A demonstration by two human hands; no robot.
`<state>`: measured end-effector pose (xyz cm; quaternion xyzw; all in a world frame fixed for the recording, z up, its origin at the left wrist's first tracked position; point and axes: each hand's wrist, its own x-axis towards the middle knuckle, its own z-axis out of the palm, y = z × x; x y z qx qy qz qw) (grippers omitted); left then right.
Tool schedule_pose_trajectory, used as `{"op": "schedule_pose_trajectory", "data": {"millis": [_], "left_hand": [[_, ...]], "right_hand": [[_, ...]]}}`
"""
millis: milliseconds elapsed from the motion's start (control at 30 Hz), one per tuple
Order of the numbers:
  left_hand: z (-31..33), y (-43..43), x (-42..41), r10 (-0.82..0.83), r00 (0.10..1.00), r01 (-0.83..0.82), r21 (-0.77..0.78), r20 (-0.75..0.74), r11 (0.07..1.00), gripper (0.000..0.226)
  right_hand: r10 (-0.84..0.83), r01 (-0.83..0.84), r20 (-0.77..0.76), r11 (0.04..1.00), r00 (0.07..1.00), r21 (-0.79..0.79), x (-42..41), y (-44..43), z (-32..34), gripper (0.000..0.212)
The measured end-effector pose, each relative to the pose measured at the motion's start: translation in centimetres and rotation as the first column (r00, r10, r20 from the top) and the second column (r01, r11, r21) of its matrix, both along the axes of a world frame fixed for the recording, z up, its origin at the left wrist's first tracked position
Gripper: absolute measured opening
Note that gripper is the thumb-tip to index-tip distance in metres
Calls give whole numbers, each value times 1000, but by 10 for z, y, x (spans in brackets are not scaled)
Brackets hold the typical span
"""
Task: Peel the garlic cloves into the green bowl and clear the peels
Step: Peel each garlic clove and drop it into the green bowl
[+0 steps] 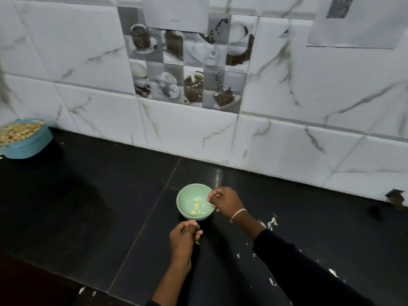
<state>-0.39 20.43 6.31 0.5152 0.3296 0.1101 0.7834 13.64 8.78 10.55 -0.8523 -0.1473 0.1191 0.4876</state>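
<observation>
Head view. A round, smooth pale-green bowl (pixel 185 195) stands on the glossy black stone surface (pixel 110 206), near the white marble-veined wall tiles (pixel 187 133). It holds a few small yellowish peeled garlic cloves (pixel 197 209). The right hand (pixel 225 200), a metal chain bracelet (pixel 237 214) at its wrist, hangs over the bowl's right rim, fingers curled; what they pinch cannot be told. The left hand (pixel 184 236) is a loose fist just in front of the bowl, contents unclear. Thin white papery peels (pixel 272 221) lie scattered to the right. Far left, a ribbed blue plastic basket (pixel 28 146) holds pale pieces (pixel 19 130).
</observation>
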Motion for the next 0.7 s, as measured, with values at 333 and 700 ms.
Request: {"op": "schedule_pose_trajectory", "data": {"millis": [333, 700], "left_hand": [[-16, -106, 13, -376, 926, 377, 76, -31, 923, 9], [-24, -216, 22, -655, 750, 659, 183, -91, 730, 7]], "right_hand": [[-349, 352, -138, 936, 927, -3, -107, -176, -40, 22], [-656, 643, 7, 738, 755, -205, -143, -309, -62, 17]]}}
